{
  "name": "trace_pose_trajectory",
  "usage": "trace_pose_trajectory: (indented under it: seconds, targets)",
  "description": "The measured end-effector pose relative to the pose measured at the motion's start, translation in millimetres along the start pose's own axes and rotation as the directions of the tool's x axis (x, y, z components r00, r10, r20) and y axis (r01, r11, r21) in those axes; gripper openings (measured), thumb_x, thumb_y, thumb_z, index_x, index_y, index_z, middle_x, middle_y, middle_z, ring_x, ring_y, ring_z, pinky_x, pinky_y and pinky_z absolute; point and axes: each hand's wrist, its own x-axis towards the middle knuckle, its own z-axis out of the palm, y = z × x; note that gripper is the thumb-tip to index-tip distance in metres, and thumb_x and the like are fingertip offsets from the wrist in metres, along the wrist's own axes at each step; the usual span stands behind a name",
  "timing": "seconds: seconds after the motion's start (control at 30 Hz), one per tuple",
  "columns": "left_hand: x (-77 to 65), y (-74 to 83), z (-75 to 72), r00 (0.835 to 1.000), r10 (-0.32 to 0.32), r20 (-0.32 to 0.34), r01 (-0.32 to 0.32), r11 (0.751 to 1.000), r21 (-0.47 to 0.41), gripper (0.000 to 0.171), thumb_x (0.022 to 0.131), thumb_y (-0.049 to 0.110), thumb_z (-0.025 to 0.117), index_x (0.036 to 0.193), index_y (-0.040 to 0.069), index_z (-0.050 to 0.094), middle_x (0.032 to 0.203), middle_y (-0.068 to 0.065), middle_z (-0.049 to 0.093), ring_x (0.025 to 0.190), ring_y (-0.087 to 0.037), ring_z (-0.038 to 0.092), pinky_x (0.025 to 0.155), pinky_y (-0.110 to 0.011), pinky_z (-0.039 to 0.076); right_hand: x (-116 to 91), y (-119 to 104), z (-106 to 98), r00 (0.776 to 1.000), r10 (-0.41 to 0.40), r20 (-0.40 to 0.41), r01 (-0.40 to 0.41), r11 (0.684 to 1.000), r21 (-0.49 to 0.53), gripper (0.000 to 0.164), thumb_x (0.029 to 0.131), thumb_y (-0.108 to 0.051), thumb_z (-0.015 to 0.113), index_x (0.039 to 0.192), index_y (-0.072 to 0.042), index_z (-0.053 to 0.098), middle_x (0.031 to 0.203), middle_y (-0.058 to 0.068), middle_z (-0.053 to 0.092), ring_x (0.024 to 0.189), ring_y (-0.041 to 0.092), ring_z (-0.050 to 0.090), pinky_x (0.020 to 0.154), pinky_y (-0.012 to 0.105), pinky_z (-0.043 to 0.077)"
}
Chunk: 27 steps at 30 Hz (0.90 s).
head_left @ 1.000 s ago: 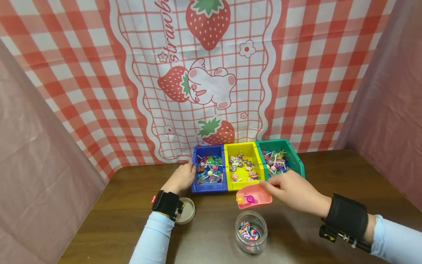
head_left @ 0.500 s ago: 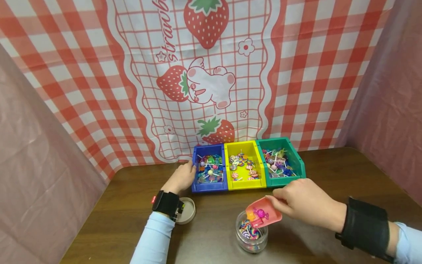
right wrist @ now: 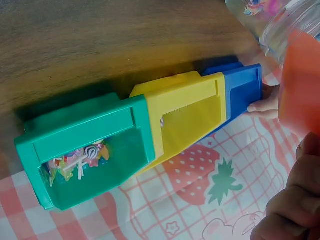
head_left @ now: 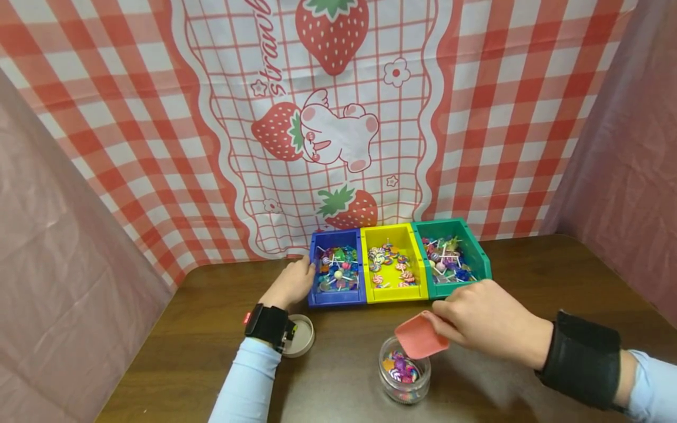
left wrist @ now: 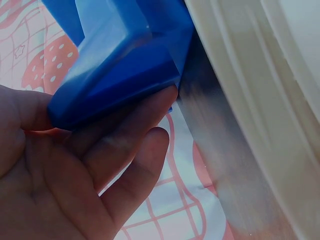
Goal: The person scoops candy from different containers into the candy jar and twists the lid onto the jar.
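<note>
My right hand (head_left: 489,320) pinches a small pink scoop (head_left: 420,336) by its end, tipped over the mouth of a clear jar (head_left: 404,392). The back of the scoop faces up, hiding its inside. In the jar lie colourful swirl candies (head_left: 400,369), with purple and orange pieces on top. My left hand (head_left: 290,286) grips the outer side of a blue bin (head_left: 337,298); in the left wrist view the thumb and fingers close on the bin's edge. The right wrist view shows the curled fingers (right wrist: 295,205) beside the orange-pink scoop.
A yellow bin (head_left: 396,295) of swirl lollipops and a green bin (head_left: 478,264) of mixed candies adjoin the blue one. A round pale lid (head_left: 301,336) lies by the left wrist on the wooden table (head_left: 211,335). A strawberry-print cloth (head_left: 338,135) hangs behind.
The right hand has moved the scoop from beside the yellow bin to over the jar and turned it over. Orange and purple candies left the scoop for the jar. The left hand stays put.
</note>
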Motion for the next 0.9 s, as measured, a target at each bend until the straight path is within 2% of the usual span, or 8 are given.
trace_pose_trajectory:
  seconds: [0.13,0.23,0.37,0.47,0.53,0.67,0.77,0.9]
  targets:
    - [0.9,-0.3,0.9,1.0,-0.01,0.023,0.01,1.0,-0.011,0.038,0.107,0.02,0.038,0.129,-0.007,0.054,0.113,-0.023,0.064,0.112,-0.036,0.061,0.095,-0.051,0.046,5,4,-2,0.995,0.082,0.051,-0.083,0.996,0.026,0.04,0.087,-0.036,0.076,0.06,-0.03,0.047,0.052,-0.02,0.025,0.044,-0.004,0.025,0.044,0.019,0.023]
    - [1.6,-0.9,1.3,0.999,-0.012,0.033,0.012,1.0,-0.013,0.039,0.107,0.02,0.038,0.131,-0.007,0.053,0.114,-0.023,0.064,0.112,-0.036,0.061,0.096,-0.051,0.046,15,10,-1,0.982,0.171,0.084,-0.174,0.984,0.031,0.041,0.089,-0.039,0.074,0.06,-0.029,0.046,0.05,-0.018,0.026,0.043,-0.001,0.027,0.045,0.022,0.024]
    - [1.9,-2.3,1.0,1.0,-0.002,0.02,0.002,1.0,-0.003,0.038,0.107,0.02,0.038,0.129,-0.007,0.053,0.115,-0.025,0.064,0.112,-0.038,0.061,0.096,-0.051,0.046,43,18,3,0.953,0.271,0.133,-0.277,0.96,0.027,0.036,0.091,-0.042,0.071,0.067,-0.023,0.051,0.051,-0.011,0.032,0.044,0.005,0.034,0.045,0.025,0.029]
    - [1.8,-2.7,0.9,1.0,0.001,0.015,-0.001,1.0,-0.003,0.038,0.107,0.02,0.039,0.128,-0.007,0.054,0.114,-0.025,0.064,0.112,-0.038,0.061,0.096,-0.052,0.046,71,24,10,0.937,0.309,0.162,-0.318,0.948,0.033,0.032,0.092,-0.041,0.071,0.076,-0.018,0.056,0.054,-0.007,0.039,0.048,0.009,0.04,0.049,0.027,0.036]
    - [1.9,-2.6,0.7,1.0,0.001,0.018,-0.001,1.0,-0.003,0.035,0.107,0.02,0.039,0.125,-0.006,0.054,0.111,-0.024,0.065,0.111,-0.038,0.062,0.094,-0.052,0.047,90,28,17,0.942,0.301,0.149,-0.306,0.952,0.014,0.029,0.092,-0.039,0.071,0.08,-0.016,0.058,0.058,-0.006,0.043,0.052,0.012,0.044,0.052,0.028,0.038]
    - [2.2,-2.5,0.4,1.0,0.003,0.005,-0.003,1.0,0.005,0.031,0.106,0.019,0.039,0.118,-0.004,0.056,0.106,-0.023,0.065,0.107,-0.039,0.063,0.091,-0.053,0.048,124,33,39,0.979,0.202,0.04,-0.196,0.974,-0.109,0.024,0.092,-0.036,0.072,0.089,-0.013,0.066,0.071,-0.002,0.059,0.065,0.019,0.055,0.06,0.033,0.039]
    - [2.6,-2.7,1.6,1.0,0.005,0.001,-0.005,1.0,0.01,0.029,0.106,0.019,0.039,0.117,-0.003,0.056,0.104,-0.023,0.065,0.105,-0.038,0.064,0.09,-0.053,0.048,141,35,59,0.99,0.137,-0.022,-0.138,0.964,-0.229,0.017,0.091,-0.028,0.075,0.095,-0.012,0.071,0.085,0.005,0.068,0.079,0.026,0.057,0.064,0.038,0.038]
    - [2.5,-2.5,2.3,1.0,0.001,0.006,-0.001,1.0,0.017,0.028,0.106,0.019,0.039,0.116,-0.002,0.055,0.099,-0.02,0.064,0.1,-0.035,0.065,0.088,-0.051,0.049,152,37,79,0.993,0.118,-0.02,-0.118,0.941,-0.318,0.018,0.088,-0.022,0.078,0.098,-0.009,0.071,0.092,0.01,0.068,0.085,0.03,0.054,0.062,0.038,0.048]
